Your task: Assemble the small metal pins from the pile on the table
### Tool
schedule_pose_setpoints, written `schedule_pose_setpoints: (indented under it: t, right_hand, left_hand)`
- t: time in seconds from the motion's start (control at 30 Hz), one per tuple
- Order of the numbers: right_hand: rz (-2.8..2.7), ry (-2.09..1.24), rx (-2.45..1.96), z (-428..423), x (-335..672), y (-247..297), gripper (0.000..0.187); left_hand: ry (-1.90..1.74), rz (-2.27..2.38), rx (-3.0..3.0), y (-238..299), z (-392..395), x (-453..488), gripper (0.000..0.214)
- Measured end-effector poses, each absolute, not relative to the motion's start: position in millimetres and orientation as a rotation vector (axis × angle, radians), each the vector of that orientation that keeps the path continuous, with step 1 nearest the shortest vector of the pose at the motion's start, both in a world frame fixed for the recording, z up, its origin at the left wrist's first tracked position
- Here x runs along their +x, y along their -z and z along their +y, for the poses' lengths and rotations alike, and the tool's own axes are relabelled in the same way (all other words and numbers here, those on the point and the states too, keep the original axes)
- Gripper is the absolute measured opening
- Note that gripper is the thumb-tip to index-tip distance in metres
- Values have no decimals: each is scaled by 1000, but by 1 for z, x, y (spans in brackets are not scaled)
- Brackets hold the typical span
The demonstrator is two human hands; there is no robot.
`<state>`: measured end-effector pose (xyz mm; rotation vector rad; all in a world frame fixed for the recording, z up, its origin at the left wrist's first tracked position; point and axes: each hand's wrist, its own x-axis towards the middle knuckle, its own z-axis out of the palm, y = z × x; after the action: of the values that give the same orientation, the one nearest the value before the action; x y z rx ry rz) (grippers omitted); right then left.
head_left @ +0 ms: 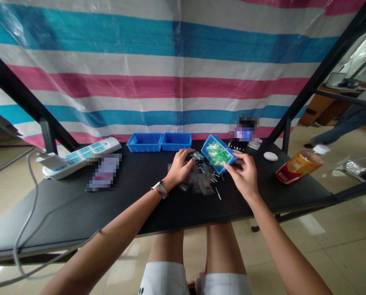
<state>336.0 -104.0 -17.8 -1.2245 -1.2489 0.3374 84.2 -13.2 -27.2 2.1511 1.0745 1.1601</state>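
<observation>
**Tilted bin held over scattered bags, mid-worktop**

Right hand (246, 174) found gripping a small blue bin (219, 153) of green parts, fingers (242, 160) closed on its near right edge. Bin held tilted, open side turned toward the left hand, raised off the black worktop (78, 205). Left hand (179, 166) laid just beside the bin's lower corner, fingers (187, 153) loosely curled and narrow, touching a small clear bag (197, 155); firm hold on it could not be confirmed. More clear bags (201, 182) and small dark pins spread on the worktop between and below both hands.

Two empty blue bins (160, 142) set side by side along the far edge, left of the hands, apart from them. White power strip (81, 157) lying at the far left corner, cable hanging over the left edge. Orange packet (296, 167) and white round item (270, 156) placed toward the right edge, well apart from the right hand. Broad bare worktop noted to the left of the left forearm and along the near edge.
</observation>
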Motion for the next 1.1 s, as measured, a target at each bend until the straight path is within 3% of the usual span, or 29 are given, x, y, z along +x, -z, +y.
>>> schedule_pose_setpoints:
  t: [0.17,0.3,1.1]
  right_hand:
    - [-1595,22,-1246,-117,334,11,29]
    - [-1755,193,-1234,-120,338,9,29]
    - [-1767,392,-1265,-124,376,-5,32]
  left_hand:
    - [-978,985,2392,24,-23,87,52]
    - [-911,990,2406,23,-24,87,53]
    - [-758,965,2545,22,-26,85,45]
